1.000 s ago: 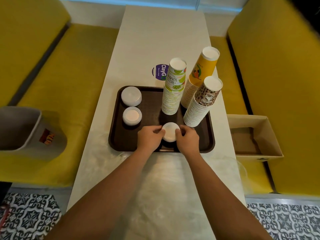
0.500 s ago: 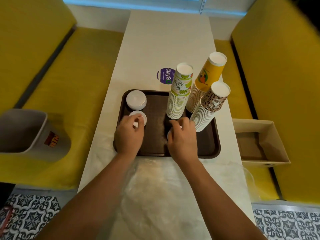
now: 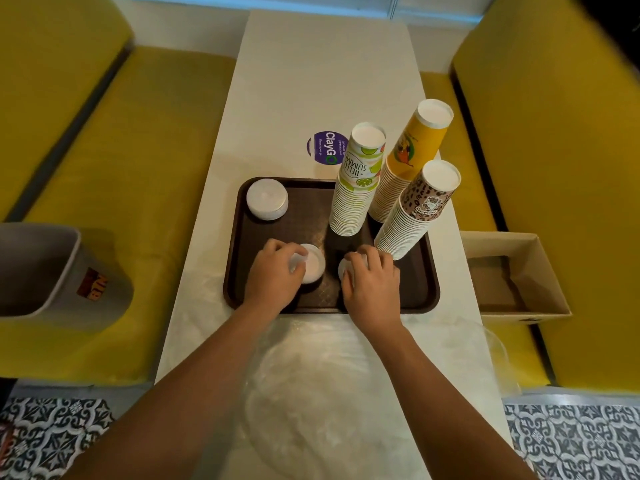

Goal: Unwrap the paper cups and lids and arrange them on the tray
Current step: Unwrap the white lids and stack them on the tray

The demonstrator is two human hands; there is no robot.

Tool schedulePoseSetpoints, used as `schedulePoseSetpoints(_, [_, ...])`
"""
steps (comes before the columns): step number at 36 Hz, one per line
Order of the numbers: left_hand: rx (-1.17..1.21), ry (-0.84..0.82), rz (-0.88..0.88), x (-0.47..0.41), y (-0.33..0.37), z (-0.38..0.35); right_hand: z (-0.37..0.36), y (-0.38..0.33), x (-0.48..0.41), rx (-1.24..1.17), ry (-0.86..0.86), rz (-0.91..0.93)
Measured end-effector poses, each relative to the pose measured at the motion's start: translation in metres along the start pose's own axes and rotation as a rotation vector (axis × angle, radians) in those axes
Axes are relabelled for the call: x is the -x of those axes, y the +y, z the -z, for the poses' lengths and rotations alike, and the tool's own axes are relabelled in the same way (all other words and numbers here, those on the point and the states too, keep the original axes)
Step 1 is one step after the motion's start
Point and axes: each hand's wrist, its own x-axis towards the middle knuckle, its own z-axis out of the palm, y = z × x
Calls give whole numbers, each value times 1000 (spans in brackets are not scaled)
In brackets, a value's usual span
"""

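A brown tray (image 3: pixel 419 299) lies across the white table. Three upside-down stacks of paper cups stand on its right half: a lime-print stack (image 3: pixel 356 181), an orange stack (image 3: pixel 408 157) and a leopard-print stack (image 3: pixel 415 209). One stack of white lids (image 3: pixel 267 199) sits at the tray's back left. My left hand (image 3: pixel 273 278) grips a second lid stack (image 3: pixel 313 265) at the tray's front middle. My right hand (image 3: pixel 372 285) curls over a third lid stack (image 3: pixel 344 268) just to the right, hiding most of it.
Clear plastic wrap (image 3: pixel 311 386) lies crumpled on the table in front of the tray. A grey bin (image 3: pixel 52 271) stands on the left yellow bench, an open cardboard box (image 3: pixel 519 275) on the right one. A purple sticker (image 3: pixel 325 148) marks the table behind the tray.
My left hand left the middle lid stack, took the lid stack at the tray's left and slid it right, toward the stack under my right hand. My right hand stayed on its stack.
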Motion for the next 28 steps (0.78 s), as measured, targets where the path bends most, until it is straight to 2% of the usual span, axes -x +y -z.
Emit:
schedulePoseSetpoints(8, [15,8,-62,6,9,-9,5,10,7,-35,-3,4])
schedulePoseSetpoints(12, [7,268,-82,-14,5,10,7,10,10,-28,16,-7])
schedulePoseSetpoints(14, [-60,324,-77,-33,0,25,6,11,11,-28,-12,1])
schedulePoseSetpoints(22, [-473,4,-137,-93,-13,54,-1,17,17,-60,-53,23])
schedulePoseSetpoints(25, [-504,-54,-113,-100,-15,52,-5,17,18,-93,-45,10])
schedulePoseSetpoints(28, [-455,-43,-106,-94,-21,47,-6,17,19,-112,-43,12])
